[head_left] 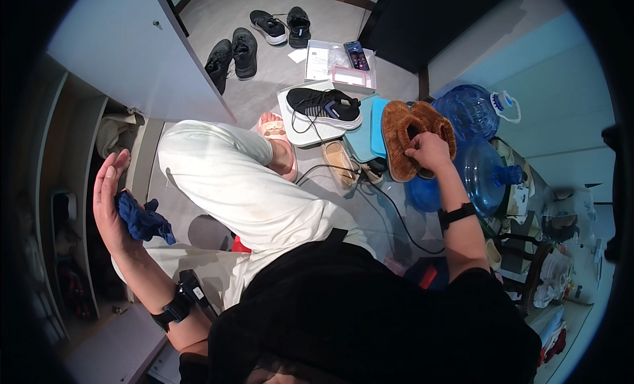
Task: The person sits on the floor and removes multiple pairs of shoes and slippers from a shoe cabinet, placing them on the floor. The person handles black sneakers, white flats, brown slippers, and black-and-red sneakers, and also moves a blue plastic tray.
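Note:
My left hand (111, 200) is raised beside the shelving, a crumpled dark blue cloth (142, 218) held against its palm by the thumb. At the right, my right hand (427, 150) pinches the opening of one brown fuzzy slipper (396, 116); its mate (438, 117) lies right against it. Left of the slippers are blue plastic sheets or boards (364, 131). A black sneaker with a white sole (324, 108) rests on its side on a white board (292, 131). Below it stands a beige shoe (339, 163), crossed by a black cable (398, 210).
Large blue water bottles (468, 111) stand at the right beside a cluttered rack. Several black sneakers (245, 54) and an open white box (317, 62) with a smartphone (356, 56) lie ahead. An open cabinet door (133, 52) and shelves (96, 200) bound the left side.

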Demonstrator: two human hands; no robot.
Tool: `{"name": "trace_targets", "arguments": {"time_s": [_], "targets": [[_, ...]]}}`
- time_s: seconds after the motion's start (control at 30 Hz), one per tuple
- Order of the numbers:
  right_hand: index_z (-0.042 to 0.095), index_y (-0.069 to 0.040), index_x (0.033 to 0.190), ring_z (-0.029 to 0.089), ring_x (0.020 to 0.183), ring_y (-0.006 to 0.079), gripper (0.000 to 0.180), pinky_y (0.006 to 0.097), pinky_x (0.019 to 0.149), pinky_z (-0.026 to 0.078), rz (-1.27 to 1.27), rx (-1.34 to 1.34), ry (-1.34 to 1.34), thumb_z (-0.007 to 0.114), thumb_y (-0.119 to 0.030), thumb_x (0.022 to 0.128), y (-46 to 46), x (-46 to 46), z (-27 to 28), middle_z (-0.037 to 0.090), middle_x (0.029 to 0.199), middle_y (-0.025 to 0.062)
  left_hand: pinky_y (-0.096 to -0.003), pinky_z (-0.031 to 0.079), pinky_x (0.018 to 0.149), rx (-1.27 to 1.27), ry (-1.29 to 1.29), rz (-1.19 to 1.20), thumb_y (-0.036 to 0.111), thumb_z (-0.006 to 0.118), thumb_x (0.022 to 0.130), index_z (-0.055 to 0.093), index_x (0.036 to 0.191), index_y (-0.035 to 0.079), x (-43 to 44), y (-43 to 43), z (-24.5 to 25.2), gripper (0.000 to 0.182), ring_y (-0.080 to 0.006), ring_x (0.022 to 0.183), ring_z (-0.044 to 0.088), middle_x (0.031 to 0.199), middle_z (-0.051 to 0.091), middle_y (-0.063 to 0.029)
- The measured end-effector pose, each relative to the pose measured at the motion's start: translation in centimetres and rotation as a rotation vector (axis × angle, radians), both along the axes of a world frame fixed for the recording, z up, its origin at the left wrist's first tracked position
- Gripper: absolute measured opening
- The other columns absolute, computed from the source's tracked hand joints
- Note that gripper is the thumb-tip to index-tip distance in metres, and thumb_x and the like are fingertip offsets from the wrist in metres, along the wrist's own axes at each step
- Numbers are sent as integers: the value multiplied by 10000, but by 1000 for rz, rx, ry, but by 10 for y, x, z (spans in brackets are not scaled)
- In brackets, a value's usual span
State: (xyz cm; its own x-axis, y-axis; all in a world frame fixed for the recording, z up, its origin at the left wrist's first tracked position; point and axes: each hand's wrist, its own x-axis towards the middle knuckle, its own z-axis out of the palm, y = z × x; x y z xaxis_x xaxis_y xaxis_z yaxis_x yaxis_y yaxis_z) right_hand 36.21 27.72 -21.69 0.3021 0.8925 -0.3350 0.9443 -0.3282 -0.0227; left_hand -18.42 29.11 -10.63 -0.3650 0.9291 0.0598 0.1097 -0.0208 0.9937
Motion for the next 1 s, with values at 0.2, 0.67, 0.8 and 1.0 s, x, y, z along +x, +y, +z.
{"name": "trace_targets", "arguments": {"time_s": [0.2, 0.67, 0.8, 1.0], "targets": [[706, -106, 846, 664, 891, 288, 270, 420, 790, 518, -71, 1, 77, 753, -350, 740, -2, 8, -5, 700, 895, 105, -153, 336, 438, 2, -25, -4, 305, 574, 931, 581, 1195, 0, 1, -1, 0, 404, -14, 498, 464, 1160, 646, -135], [663, -55, 870, 663, 873, 311, 301, 443, 757, 533, 80, 149, -206, 696, -333, 759, 2, -8, -34, 684, 878, 156, -156, 335, 436, 12, -30, 1, 295, 585, 927, 590, 1178, 6, -1, -2, 1, 382, -18, 485, 451, 1152, 651, -120], [648, -48, 886, 661, 885, 319, 296, 441, 766, 533, 30, 108, -190, 687, -318, 770, 3, -7, -34, 681, 900, 162, -156, 339, 435, 14, -16, 12, 281, 580, 932, 591, 1178, 6, -3, -3, 1, 369, -17, 479, 450, 1154, 650, -121], [599, -45, 1034, 641, 992, 314, 396, 430, 823, 526, -39, -11, -158, 694, -336, 783, 6, -10, -24, 670, 1029, 162, -162, 340, 435, 23, -47, 0, 269, 574, 935, 594, 1187, 5, -4, -2, 0, 365, -15, 491, 455, 1159, 650, -122]]}}
